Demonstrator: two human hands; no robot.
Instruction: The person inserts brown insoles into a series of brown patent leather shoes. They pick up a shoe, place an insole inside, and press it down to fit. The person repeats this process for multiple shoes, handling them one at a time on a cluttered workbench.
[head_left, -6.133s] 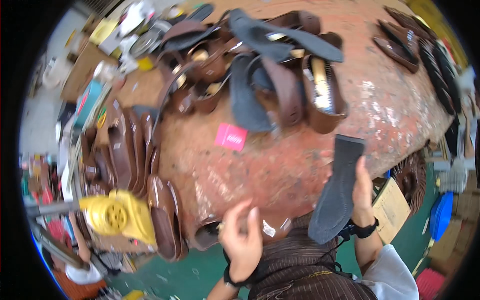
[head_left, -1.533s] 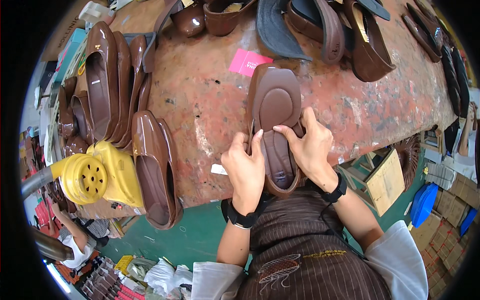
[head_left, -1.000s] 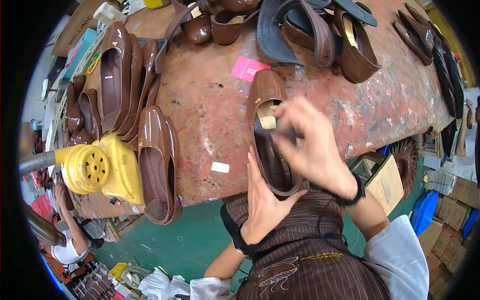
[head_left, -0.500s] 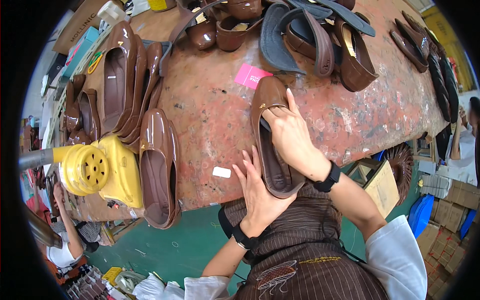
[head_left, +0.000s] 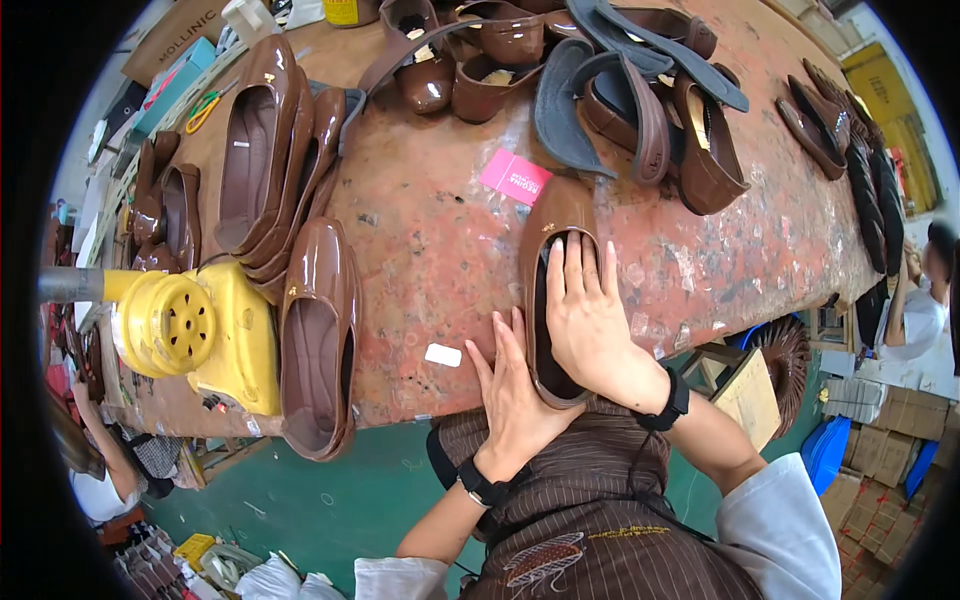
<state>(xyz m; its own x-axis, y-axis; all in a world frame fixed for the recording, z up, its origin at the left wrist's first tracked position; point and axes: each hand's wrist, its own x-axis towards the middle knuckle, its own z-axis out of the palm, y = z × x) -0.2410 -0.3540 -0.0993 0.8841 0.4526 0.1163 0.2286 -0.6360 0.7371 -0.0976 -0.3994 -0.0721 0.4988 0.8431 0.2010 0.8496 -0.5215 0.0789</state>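
A glossy brown slip-on shoe with a small gold ornament lies on the worn red tabletop, toe pointing away from me. My right hand rests over its opening, fingers stretched out flat and their tips inside near the vamp. At the heel, my left hand braces the shoe's left side; its thumb is hidden against the shoe, and its fingers point up along the edge. A pink card lies beyond the toe. Left of my left hand sits a small white label.
Finished-looking brown shoes stand on the left beside a yellow machine part. Grey insoles and more shoes crowd the far side. Braided black straps hang at the right edge. A wooden box stands below the table.
My right hand has shifted from bent fingers pushed into the shoe's toe to a flat, stretched hand over the opening. The left hand stays at the heel. The view has moved slightly.
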